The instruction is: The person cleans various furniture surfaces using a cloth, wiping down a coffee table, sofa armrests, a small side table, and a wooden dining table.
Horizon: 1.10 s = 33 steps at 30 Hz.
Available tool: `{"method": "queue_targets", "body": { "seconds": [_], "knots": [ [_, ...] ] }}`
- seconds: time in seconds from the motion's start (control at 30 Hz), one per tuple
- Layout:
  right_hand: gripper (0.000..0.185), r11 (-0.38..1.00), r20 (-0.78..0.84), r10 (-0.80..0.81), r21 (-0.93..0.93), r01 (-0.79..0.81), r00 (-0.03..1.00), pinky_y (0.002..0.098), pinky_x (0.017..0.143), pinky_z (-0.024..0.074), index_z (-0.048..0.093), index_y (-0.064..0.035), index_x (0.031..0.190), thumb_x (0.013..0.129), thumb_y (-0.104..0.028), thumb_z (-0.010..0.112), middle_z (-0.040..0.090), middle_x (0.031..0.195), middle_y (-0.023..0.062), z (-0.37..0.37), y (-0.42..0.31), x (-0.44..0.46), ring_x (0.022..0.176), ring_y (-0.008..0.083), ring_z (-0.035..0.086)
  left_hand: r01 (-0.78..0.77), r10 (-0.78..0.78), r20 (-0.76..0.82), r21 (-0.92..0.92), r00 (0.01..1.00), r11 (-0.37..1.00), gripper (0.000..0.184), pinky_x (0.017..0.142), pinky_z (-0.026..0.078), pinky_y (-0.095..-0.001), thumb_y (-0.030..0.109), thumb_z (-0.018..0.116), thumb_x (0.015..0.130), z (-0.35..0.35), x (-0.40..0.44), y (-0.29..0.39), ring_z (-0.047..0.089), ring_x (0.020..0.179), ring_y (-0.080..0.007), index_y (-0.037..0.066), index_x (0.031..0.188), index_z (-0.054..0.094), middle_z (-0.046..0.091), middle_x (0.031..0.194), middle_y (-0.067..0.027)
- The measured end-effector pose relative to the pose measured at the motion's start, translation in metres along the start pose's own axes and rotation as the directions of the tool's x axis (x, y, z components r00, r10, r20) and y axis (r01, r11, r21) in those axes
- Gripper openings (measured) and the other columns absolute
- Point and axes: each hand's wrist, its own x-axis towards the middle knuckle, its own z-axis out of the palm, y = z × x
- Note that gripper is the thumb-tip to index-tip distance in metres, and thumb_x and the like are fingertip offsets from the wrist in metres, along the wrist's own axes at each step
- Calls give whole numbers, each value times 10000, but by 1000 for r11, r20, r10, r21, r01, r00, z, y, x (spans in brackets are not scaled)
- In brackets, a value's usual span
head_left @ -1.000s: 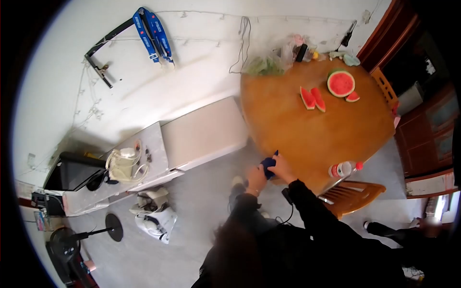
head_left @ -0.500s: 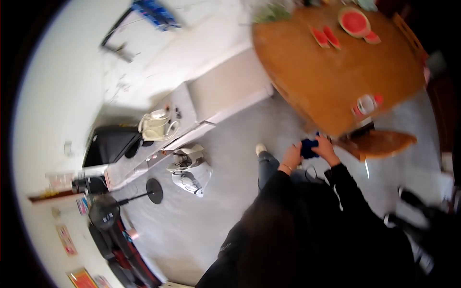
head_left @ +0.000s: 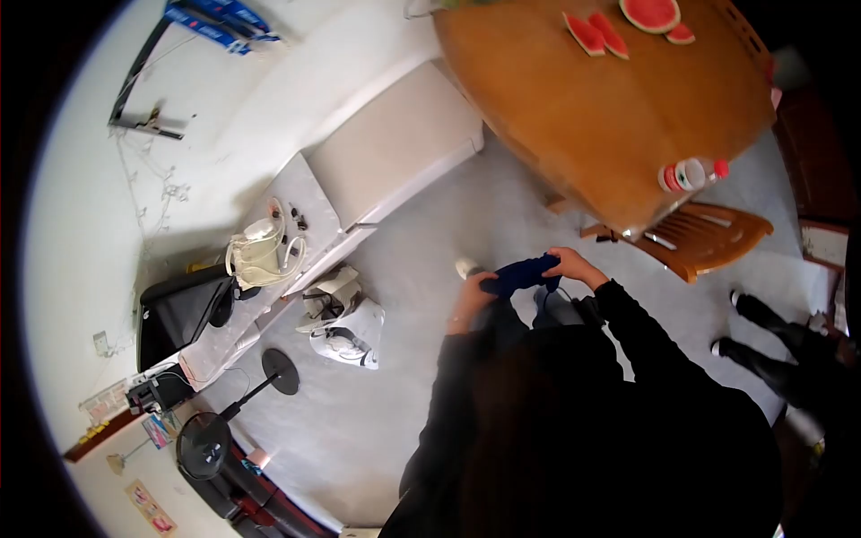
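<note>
A dark blue piece of cloth (head_left: 522,276) is stretched between my two hands, in front of my body and above the grey floor. My left hand (head_left: 470,300) is closed on its left end, slightly blurred. At the other end, the fingers of my right hand (head_left: 576,266) pinch the cloth near its upper edge. The cloth looks folded or bunched, and what kind of item it is cannot be made out. Below it show my jeans and one light shoe (head_left: 466,267).
Ahead stands a wooden table (head_left: 592,125) with watermelon pieces (head_left: 650,13) and a bottle (head_left: 691,175). A wooden chair (head_left: 708,238) is beside it. To the left are white bags (head_left: 350,336), a fan (head_left: 204,446) and a low cabinet (head_left: 395,134). Another person's legs (head_left: 771,327) show at right.
My hands have moved apart, and the blue cloth, bunched between them before, is now drawn out wider. The view has shifted, so the table sits higher in the picture.
</note>
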Motion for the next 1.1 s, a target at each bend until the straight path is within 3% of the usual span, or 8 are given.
{"method": "queue_targets", "body": {
  "seconds": [0.23,0.5,0.77,0.8,0.87,0.9,0.97,1.1],
  "knots": [
    [263,940,227,-35,338,-45,973,251,759,448,651,-44,940,783,-210,782,642,853,-12,-3,-145,118,806,104,573,122,-112,63,-192,992,974,368,560,473,-260,236,718,822,-153,-21,-27,580,649,-136,118,1167,670,670,863,-48],
    [243,697,167,88,694,-180,982,234,746,458,637,-66,1054,907,-258,663,640,905,-20,20,-220,190,819,84,583,0,-303,-262,-757,916,654,273,800,418,-184,122,589,928,-228,-40,-42,545,901,-57,37,1180,647,623,1031,9],
    [166,448,250,234,830,-333,939,277,682,491,641,-68,1001,898,-197,661,657,867,28,35,-198,285,767,142,620,-203,-494,-563,-769,662,606,292,940,446,-285,77,556,927,-231,-22,-186,594,1025,-169,-40,1190,610,638,1123,-93],
    [135,454,283,246,811,-368,927,283,647,480,643,-65,953,888,-180,667,642,825,34,33,-204,296,735,144,611,-50,-332,-668,-484,666,874,298,948,452,-315,86,568,927,-223,-21,-219,594,1016,-186,-52,1188,601,635,1106,-105],
    [110,464,311,224,799,-381,924,288,612,468,644,-62,906,877,-164,672,627,783,40,24,-202,339,704,146,602,-189,-313,-681,-556,662,809,330,930,477,-368,101,596,916,-219,-8,-299,594,1009,-224,-63,1202,581,622,1119,-136],
    [103,493,329,158,791,-363,931,295,587,453,639,-54,865,872,-152,671,612,756,43,28,-178,372,682,148,588,-344,-504,-523,-846,688,408,319,903,482,-336,132,588,928,-240,-1,-259,601,982,-206,-46,1193,597,637,1082,-116],
    [108,492,372,105,787,-373,922,301,561,437,633,-47,824,867,-139,670,597,729,46,40,-173,397,659,149,575,213,-407,-653,-358,639,909,323,942,483,-403,86,616,851,-280,5,-235,588,1095,-315,47,1171,629,622,1168,-177],
    [192,920,221,-157,388,60,963,298,627,458,640,8,881,859,-179,678,614,787,57,-27,-260,455,723,161,593,113,-348,-746,-347,569,931,347,605,428,-250,283,569,941,-370,54,-216,538,733,-109,26,1161,646,647,942,-32]
  ]
}}
